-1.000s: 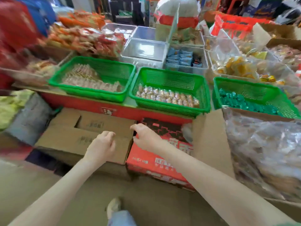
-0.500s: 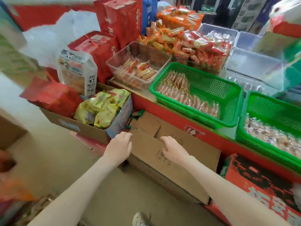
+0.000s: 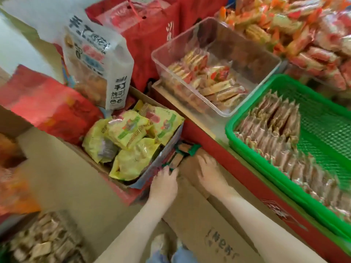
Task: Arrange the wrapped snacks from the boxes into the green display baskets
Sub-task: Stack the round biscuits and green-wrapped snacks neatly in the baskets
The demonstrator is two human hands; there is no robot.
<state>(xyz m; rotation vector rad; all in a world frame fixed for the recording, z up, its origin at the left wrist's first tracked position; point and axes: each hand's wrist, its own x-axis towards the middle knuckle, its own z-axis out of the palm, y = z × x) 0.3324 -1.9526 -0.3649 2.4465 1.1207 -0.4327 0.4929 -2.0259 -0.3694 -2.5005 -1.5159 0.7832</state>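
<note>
Several green-ended wrapped snacks [image 3: 181,153] lie in the gap between two cardboard boxes on the floor. My left hand [image 3: 164,184] reaches into that gap and its fingertips touch the nearest packet; blur hides whether they grip it. My right hand [image 3: 209,174] lies flat with spread fingers on the flap of the brown cardboard box [image 3: 201,226]. On the red shelf to the right stands a green display basket [image 3: 245,150] with rows of brown wrapped snacks [image 3: 275,130].
A cardboard box of yellow snack bags [image 3: 131,141] stands left of my hands. Behind it are a white printed bag [image 3: 96,59] and red cartons [image 3: 152,35]. A clear tub of orange-wrapped biscuits [image 3: 212,76] sits on the shelf. My shoe [image 3: 159,243] is below.
My view has swung left and down towards the boxes. Both hands have moved left across the brown box; the left now reaches the green-wrapped snacks in the gap.
</note>
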